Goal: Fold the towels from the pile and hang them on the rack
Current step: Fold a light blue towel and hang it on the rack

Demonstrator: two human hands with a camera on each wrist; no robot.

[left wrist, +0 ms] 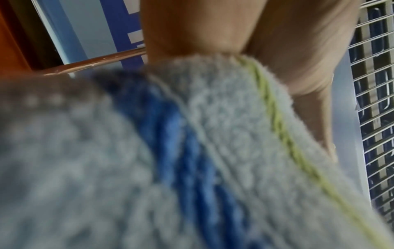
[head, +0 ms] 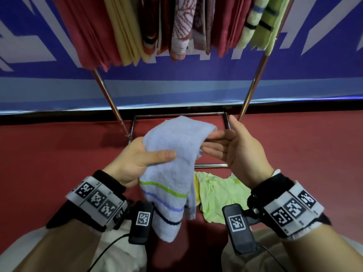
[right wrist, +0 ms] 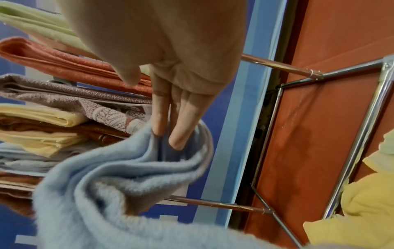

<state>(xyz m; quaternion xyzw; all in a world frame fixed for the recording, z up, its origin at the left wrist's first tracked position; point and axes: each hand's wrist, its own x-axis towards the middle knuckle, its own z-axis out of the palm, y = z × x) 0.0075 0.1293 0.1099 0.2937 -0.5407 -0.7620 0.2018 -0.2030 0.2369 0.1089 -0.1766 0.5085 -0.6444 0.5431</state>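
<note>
The left hand (head: 135,161) clamps the towel (head: 176,138), thumb across its front and fingers behind, so the folded cloth hangs doubled in mid-air below the rack (head: 253,83). The right hand (head: 235,152) has its fingers (right wrist: 158,116) straight and together, tips tucked into the fold, likely to square it. The pile (head: 218,193) lies on the floor (head: 59,154) beneath.

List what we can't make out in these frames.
Rack top bar: in the head view it is cut off by the upper edge and covered by the hung towels.
Left hand fingers: in the head view they are behind the light blue towel. The left wrist view shows mostly blurred towel.
Pile count: in the head view it is partly behind that towel. The right wrist view cuts it off at the edge.
</note>
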